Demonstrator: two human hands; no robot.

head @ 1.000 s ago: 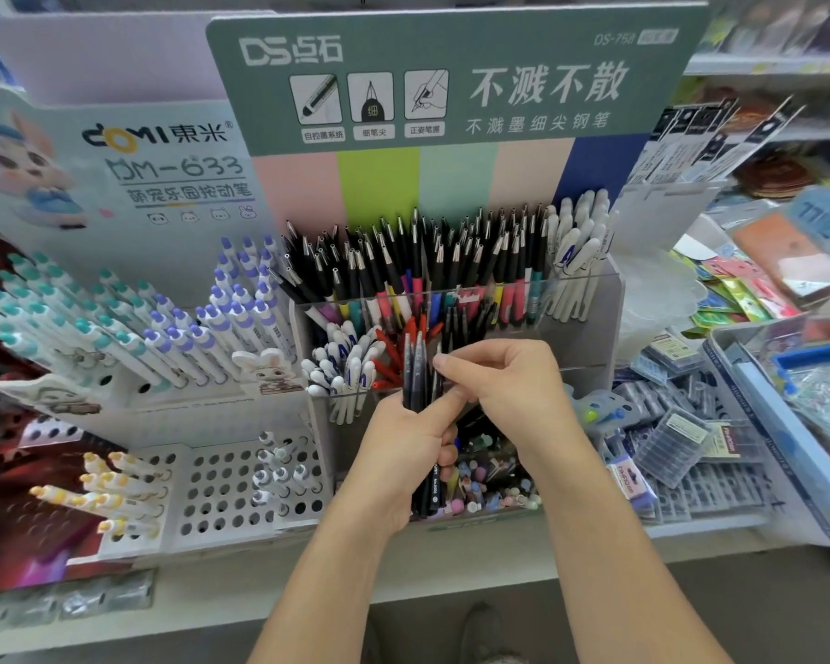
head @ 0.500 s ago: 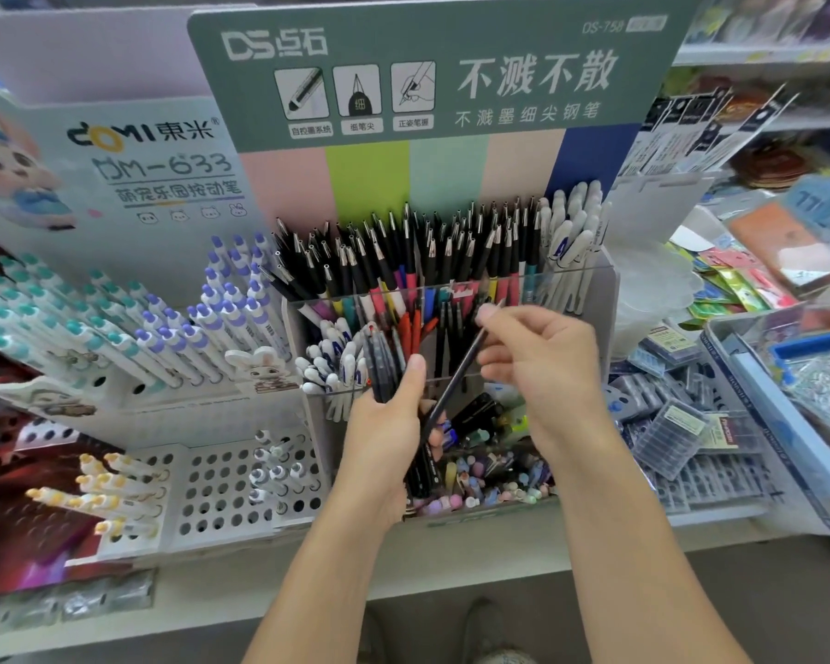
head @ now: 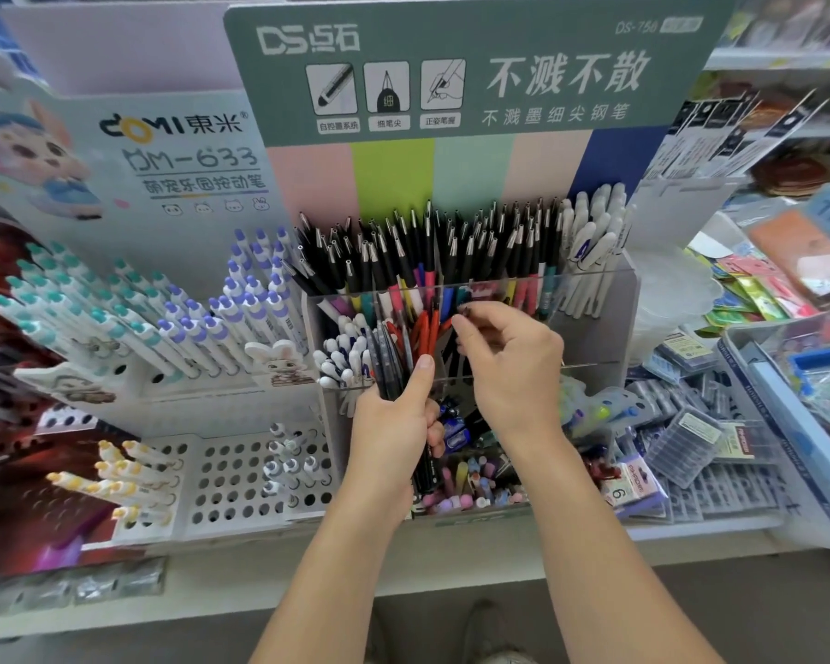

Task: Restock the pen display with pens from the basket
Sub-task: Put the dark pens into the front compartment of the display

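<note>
Head view of a stationery shelf. The left hand [head: 394, 424] grips a bundle of dark pens [head: 390, 364] upright in front of the clear acrylic pen display [head: 590, 328], thumb pressed along the bundle's front and the other fingers curled round it from behind; the lower ends of the pens hang below the fist. The right hand [head: 509, 361] is raised at the front rim of the display's middle tier, beside the red pens [head: 425, 330] that stand there. Its fingers [head: 470, 312] are bent and drawn close together as if pinching one pen, but motion blur hides whether anything lies between them, so this cannot be told. Behind, the rear tier is packed with black-capped pens [head: 451, 242] and white pens [head: 590, 242]; a lower bin holds small pastel items [head: 466, 476]. To the left stands a white perforated rack [head: 231, 476] with purple-topped pens [head: 255, 299] above it. A grey-blue basket [head: 782, 424] sits at the far right edge of the shelf, well apart from both hands.

Step in hand, as judged: transfer of single pens from the held bundle into the middle tier. The next move calls for lowering any pinched pen tip-down into a gap among the red and dark pens, then returning the right hand to the bundle for another, with the left hand kept steady so that the remaining pens do not slip
</note>
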